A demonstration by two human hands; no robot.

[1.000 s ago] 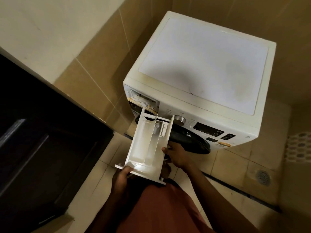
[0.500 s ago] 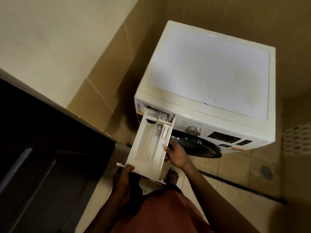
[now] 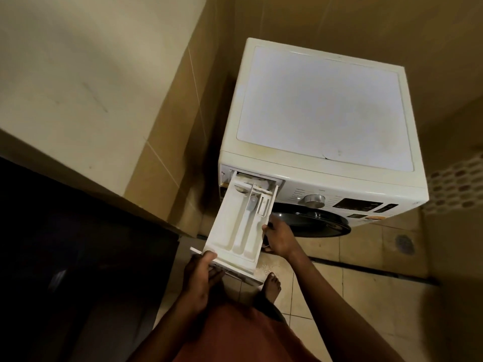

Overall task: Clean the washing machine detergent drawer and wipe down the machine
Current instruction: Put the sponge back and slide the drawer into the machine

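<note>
A white front-loading washing machine [image 3: 324,113] stands in a tiled corner. Its white detergent drawer [image 3: 235,226] sticks out of the slot at the machine's upper left, with only its far end inside the opening. The drawer has several long compartments and looks empty. My left hand [image 3: 201,278] grips the drawer's front panel from below, thumb on the top edge. My right hand [image 3: 279,239] holds the drawer's right side wall about halfway along. A silver dial [image 3: 315,201] and a dark display sit on the control panel to the right of the slot.
A dark cabinet or counter [image 3: 78,257] fills the left side, close to the drawer. The dark round door [image 3: 313,223] bulges out below the panel. My bare foot [image 3: 271,286] stands on the tiled floor under the drawer. A floor drain [image 3: 403,244] lies at the right.
The drawer's far end has gone from just outside the slot to inside its opening. Both hands kept their grip. The camera view shifted, so the machine sits further right.
</note>
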